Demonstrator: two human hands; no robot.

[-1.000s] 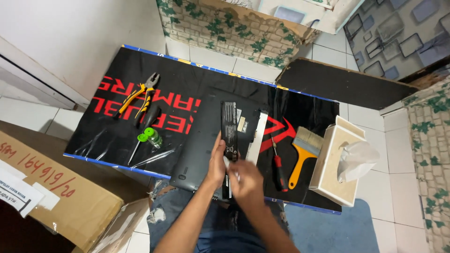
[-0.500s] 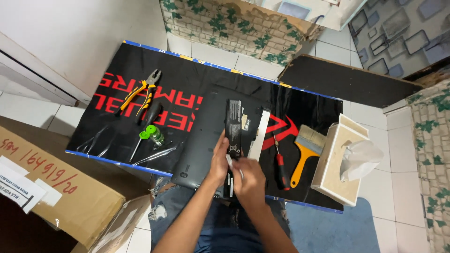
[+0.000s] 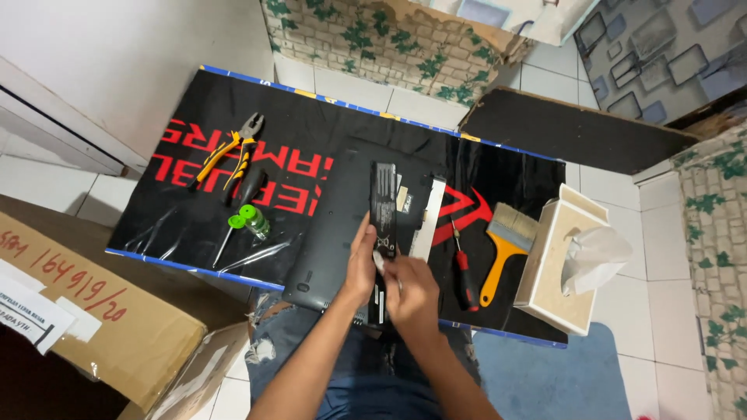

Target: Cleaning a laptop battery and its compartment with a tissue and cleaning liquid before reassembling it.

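Left grip [image 3: 360,268]: fingers closed on the black battery pack's [image 3: 383,210] near end
Right grip [image 3: 411,289]: closed, pinching same end
Laptop [image 3: 331,233]: under both grips

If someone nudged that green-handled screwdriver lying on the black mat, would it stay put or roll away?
The green-handled screwdriver would probably roll a little: its handle looks round and it lies flat on the smooth, glossy black mat. It seems small and thin-shafted, so likely light and easy to lift. The pliers lie close beside it and might stop it that way.
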